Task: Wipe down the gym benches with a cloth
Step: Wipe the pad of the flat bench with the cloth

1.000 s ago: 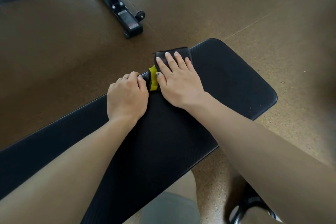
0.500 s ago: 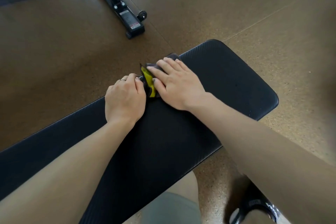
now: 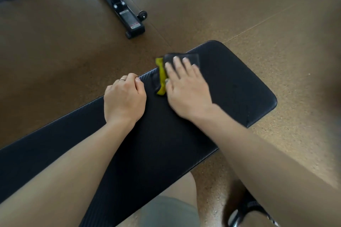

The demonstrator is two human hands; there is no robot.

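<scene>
1. The bench (image 3: 184, 134) runs from the lower left of the frame to the right of centre: a long black pad with a fine ribbed texture and rounded corners. This surface carries both hands.
2. The cloth (image 3: 181, 59) lies on the far edge of the pad, just above centre. It is dark and folded flat, with a yellow-green strip showing along its left side (that part bunches and hangs slightly over the edge).
3. The right hand (image 3: 186, 88) lies flat on the cloth, fingers straight and spread, pressing it down; this grip is released, not clenched.
4. The left hand (image 3: 124, 100) rests on the pad just left of the cloth, fingers curled over the far edge in a grasping hold, a ring on one finger.
5. The floor (image 3: 276, 14) is brown and speckled, with thin seams.
6. A black metal frame (image 3: 127, 17) with small wheels stands at upper left.
</scene>
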